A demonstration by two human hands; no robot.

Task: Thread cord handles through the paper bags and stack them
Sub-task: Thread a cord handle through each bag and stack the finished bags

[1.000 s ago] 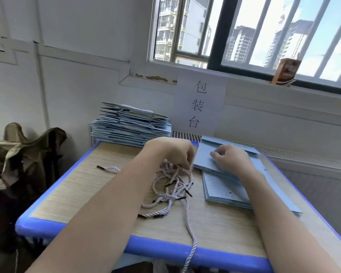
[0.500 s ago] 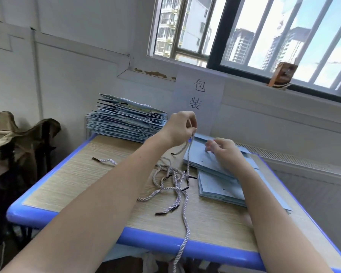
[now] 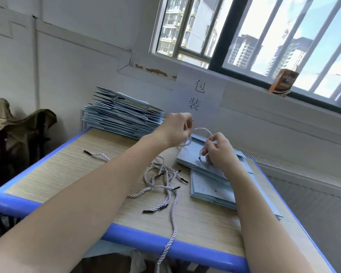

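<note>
Threading step, one cord in hand. Left hand [image 3: 175, 131] pinches one part of a white twisted cord [image 3: 202, 129], raised above the table; right hand [image 3: 218, 149] pinches the other part near its black tip, pointed down at the top bag of the unthreaded pile [image 3: 207, 166] on the right side of the table [image 3: 47, 174]. The cord arcs between both hands, over that bag. Tip looks close to the bag face but not clearly through a hole; cannot tell exact contact. Spare cords [image 3: 163, 178] lie tangled mid-table, one stray cord [image 3: 97, 154] left of them, one hanging off the front edge. Finished stack [image 3: 118, 117] sits at the far left corner with cords fitted. Next move likely needs the right hand to find the punched hole and feed the tip through, left hand giving slack.
</note>
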